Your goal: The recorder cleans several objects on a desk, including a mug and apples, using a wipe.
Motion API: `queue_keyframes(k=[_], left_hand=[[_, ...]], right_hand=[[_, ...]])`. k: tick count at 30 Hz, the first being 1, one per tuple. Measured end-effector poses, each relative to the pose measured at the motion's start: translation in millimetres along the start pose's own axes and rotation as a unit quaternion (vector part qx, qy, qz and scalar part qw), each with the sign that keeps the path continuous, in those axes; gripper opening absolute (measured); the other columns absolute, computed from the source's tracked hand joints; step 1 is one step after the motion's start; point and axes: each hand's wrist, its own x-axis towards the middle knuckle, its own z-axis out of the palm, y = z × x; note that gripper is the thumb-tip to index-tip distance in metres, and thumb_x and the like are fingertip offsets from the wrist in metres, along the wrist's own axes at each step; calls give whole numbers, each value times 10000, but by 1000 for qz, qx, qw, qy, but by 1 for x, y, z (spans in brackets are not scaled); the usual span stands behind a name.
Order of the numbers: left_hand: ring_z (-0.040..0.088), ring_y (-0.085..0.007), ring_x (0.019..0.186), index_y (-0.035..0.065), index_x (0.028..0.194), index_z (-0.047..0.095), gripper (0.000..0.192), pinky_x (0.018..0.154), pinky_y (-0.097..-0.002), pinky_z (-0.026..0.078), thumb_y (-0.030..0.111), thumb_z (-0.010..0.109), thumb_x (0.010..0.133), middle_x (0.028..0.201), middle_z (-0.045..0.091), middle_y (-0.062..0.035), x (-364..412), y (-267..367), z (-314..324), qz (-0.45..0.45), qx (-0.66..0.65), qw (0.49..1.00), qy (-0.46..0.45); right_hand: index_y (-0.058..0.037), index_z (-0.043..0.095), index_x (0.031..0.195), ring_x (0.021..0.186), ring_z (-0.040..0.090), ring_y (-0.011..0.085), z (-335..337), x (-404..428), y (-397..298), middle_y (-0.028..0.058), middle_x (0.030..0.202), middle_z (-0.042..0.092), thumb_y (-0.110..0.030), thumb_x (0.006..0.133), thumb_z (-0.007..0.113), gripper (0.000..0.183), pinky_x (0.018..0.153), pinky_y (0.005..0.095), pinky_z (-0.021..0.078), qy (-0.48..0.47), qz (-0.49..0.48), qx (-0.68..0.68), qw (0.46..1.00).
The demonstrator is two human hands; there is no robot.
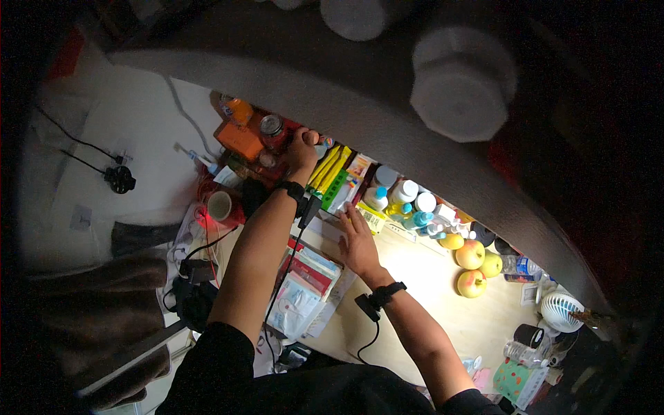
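Observation:
My left hand (302,154) reaches to the back of the desk, its fingers curled among small items beside a jar with a metal lid (271,126). Whether it grips anything there is hidden. Just right of it lie several yellow stick sachets (330,168) and a green-and-white packet (337,193). Lower down, my right hand (359,246) has its fingers extended, holding nothing, with the fingertips at the front edge of that packet. A yellow-and-white card with a printed code (371,219) is close to those fingertips. Each wrist wears a black strap with a cabled module.
An orange box (239,141) and an orange drink bottle (236,110) stand far left, above a red mug (220,206). Small bottles (404,192) line the back, with several apples (471,254) and a white fan (562,311) further right. Stacked packets (301,295) lie in front.

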Motion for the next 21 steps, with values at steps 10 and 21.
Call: queue_keyframes(k=[10, 21], left_hand=[[587, -346, 1024, 12, 1115, 570, 316, 872, -457, 456, 216, 575, 874, 1103, 607, -197, -8, 11, -7, -59, 154, 985, -43], [536, -354, 996, 39, 1011, 638, 295, 869, -423, 424, 132, 641, 731, 999, 605, -193, -66, -9, -17, 118, 197, 970, -80]], right_hand=[[4, 417, 1299, 1293, 319, 390, -14, 0, -17, 201, 1436, 294, 11, 718, 571, 601, 1084, 423, 291, 49, -54, -17, 997], [9, 390, 1319, 1255, 363, 380, -9, 1, -9, 208, 1375, 373, -35, 714, 568, 632, 1043, 430, 327, 103, -74, -64, 990]])
